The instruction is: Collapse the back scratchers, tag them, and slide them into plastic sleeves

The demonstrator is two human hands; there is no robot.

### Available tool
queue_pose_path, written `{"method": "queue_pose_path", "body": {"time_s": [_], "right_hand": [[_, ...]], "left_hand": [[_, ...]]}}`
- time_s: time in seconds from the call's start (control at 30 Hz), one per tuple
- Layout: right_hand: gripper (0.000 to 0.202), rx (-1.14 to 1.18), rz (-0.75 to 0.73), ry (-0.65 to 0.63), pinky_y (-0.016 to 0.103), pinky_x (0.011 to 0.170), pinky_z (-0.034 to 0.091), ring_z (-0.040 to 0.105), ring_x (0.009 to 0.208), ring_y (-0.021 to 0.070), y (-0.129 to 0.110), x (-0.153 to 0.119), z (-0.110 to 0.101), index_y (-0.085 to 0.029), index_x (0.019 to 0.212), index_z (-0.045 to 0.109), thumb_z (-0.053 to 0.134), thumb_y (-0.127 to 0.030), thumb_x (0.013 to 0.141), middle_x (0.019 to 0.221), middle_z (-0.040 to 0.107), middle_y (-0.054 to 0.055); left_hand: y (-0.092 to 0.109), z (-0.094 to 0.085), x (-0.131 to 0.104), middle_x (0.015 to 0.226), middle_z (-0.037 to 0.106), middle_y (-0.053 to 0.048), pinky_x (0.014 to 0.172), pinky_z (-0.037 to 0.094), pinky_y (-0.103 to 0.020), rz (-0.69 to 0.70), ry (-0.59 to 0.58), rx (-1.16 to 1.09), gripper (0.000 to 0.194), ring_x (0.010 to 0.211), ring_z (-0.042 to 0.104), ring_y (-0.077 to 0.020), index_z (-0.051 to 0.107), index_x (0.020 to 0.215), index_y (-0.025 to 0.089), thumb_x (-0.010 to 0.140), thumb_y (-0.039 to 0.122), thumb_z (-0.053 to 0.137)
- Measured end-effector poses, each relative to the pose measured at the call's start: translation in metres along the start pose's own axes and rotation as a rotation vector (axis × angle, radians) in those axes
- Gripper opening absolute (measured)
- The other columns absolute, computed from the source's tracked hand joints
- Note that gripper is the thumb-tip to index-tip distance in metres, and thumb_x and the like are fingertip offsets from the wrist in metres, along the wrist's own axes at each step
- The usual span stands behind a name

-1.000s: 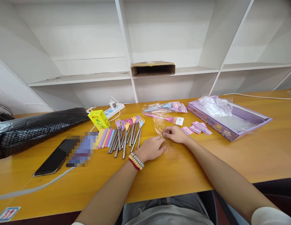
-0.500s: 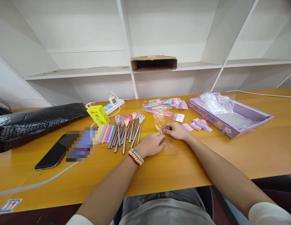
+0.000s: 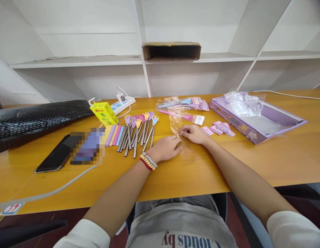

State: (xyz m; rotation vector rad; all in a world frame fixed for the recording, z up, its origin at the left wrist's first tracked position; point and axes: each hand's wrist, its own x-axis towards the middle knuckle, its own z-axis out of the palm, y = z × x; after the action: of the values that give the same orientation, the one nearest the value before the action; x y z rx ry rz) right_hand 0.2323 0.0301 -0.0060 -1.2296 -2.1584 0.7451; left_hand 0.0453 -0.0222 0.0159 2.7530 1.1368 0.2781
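Note:
A clear plastic bag (image 3: 174, 124) lies on the table between my two hands. My right hand (image 3: 193, 133) pinches its edge, thumb against fingers. My left hand (image 3: 165, 148), with beaded bands at the wrist, rests on the bag's other side; its fingertips meet the film, though its exact hold is partly hidden. Left of that hand is a pile of metal back scratchers (image 3: 135, 137) with coloured hand-shaped heads. Pastel sleeves (image 3: 114, 135) lie beside them. Beyond my hands is a bagged pink back scratcher (image 3: 186, 117). Small pink cards (image 3: 219, 128) lie to the right.
A purple box (image 3: 253, 129) holding clear bags stands at right. Packed back scratchers (image 3: 184, 103) lie at the back. On the left are a yellow carton (image 3: 105, 114), a power strip (image 3: 123, 105), a phone (image 3: 55, 155), a white cable (image 3: 64, 186) and a black wrapped bundle (image 3: 41, 120).
The camera has tilted down, so the table sits higher in view and more of my shirt shows. My hands stay at the clear bag with hardly any movement.

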Motion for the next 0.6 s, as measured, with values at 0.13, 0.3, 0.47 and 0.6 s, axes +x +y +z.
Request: {"method": "queue_pose_path", "body": {"time_s": [0.13, 0.3, 0.47, 0.6], "right_hand": [[0.022, 0.052, 0.015, 0.008, 0.024, 0.059, 0.034, 0.048, 0.06, 0.0116, 0.0012, -0.0002, -0.0005, -0.015, 0.078, 0.061, 0.048, -0.034, 0.079, 0.068, 0.059, 0.001], [0.028, 0.14, 0.041, 0.015, 0.023, 0.055, 0.03, 0.042, 0.057, 0.0096, 0.0012, -0.0002, -0.0022, -0.014, 0.071, 0.058, 0.049, -0.04, 0.078, 0.061, 0.051, -0.001], [0.031, 0.245, 0.071, -0.003, 0.022, 0.055, 0.029, 0.037, 0.057, 0.0086, 0.0037, 0.0002, -0.0036, -0.014, 0.069, 0.054, 0.051, -0.044, 0.077, 0.06, 0.045, -0.003], [0.039, 0.245, 0.093, 0.016, 0.022, 0.052, 0.026, 0.033, 0.053, 0.0083, 0.0029, 0.0001, -0.0031, -0.016, 0.064, 0.045, 0.042, -0.05, 0.082, 0.057, 0.038, -0.003]], "left_hand": [[0.0012, -0.0009, 0.0, 0.09, 0.058, -0.004, 0.075, 0.041, -0.03, -0.016, 0.016, -0.056, 0.029, 0.085, 0.055, -0.0186, 0.051, 0.107, 0.019, 0.086, 0.035, 0.039], [0.0011, -0.0009, 0.0011, 0.095, 0.058, -0.004, 0.076, 0.042, -0.03, -0.12, 0.138, -0.154, 0.035, 0.086, 0.055, -0.0175, 0.042, 0.119, 0.019, 0.088, 0.034, 0.036], [-0.0039, 0.0043, 0.0046, 0.1, 0.055, -0.005, 0.08, 0.042, -0.03, -0.153, 0.309, -0.181, 0.028, 0.089, 0.054, -0.0165, 0.049, 0.111, 0.016, 0.087, 0.026, 0.037], [-0.0067, 0.0058, 0.0058, 0.099, 0.057, -0.005, 0.082, 0.043, -0.03, -0.17, 0.333, -0.209, 0.027, 0.089, 0.054, -0.0163, 0.05, 0.11, 0.018, 0.086, 0.021, 0.038]]}}
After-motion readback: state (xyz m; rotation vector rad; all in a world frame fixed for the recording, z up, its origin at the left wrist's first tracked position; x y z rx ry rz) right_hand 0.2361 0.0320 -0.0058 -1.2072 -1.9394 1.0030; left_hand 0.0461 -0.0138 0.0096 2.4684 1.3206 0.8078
